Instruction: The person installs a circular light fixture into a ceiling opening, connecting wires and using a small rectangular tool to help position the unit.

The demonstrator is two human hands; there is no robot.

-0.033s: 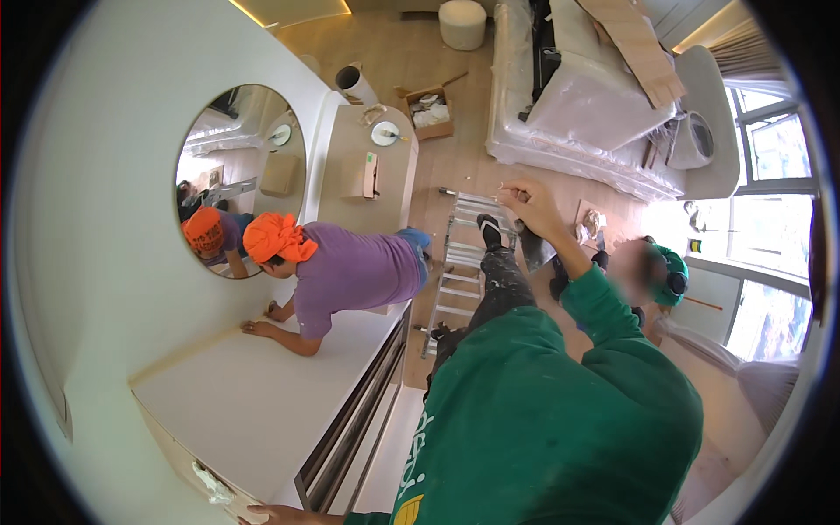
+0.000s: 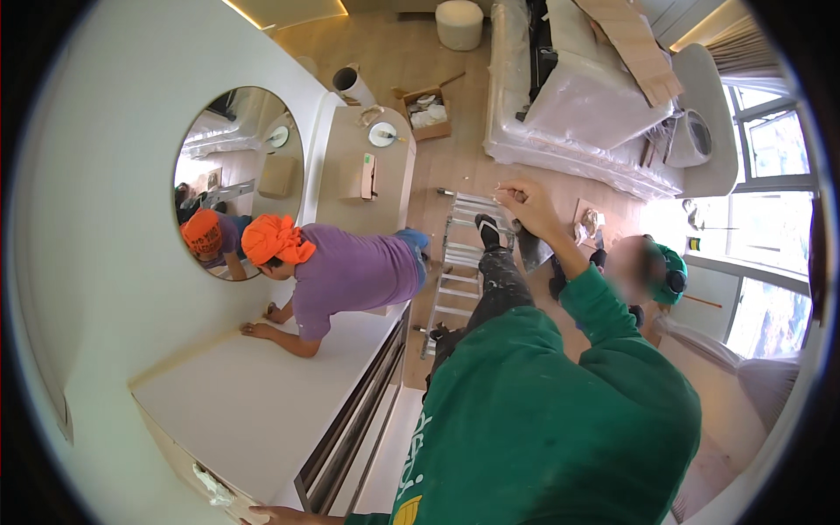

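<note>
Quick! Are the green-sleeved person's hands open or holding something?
Left hand: at the edge of the cabinet; can't tell its grip.
Right hand: raised, partly curled; can't tell if it holds anything.

1 white stool (image 2: 459,26) stands beyond 1 open cardboard box (image 2: 433,131).

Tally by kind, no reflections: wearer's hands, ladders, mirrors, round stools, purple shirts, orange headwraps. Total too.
Wearer's hands: 2 (left hand, right hand)
Ladder: 1
Mirror: 1
Round stool: 1
Purple shirt: 1
Orange headwrap: 1
Total: 7
</note>
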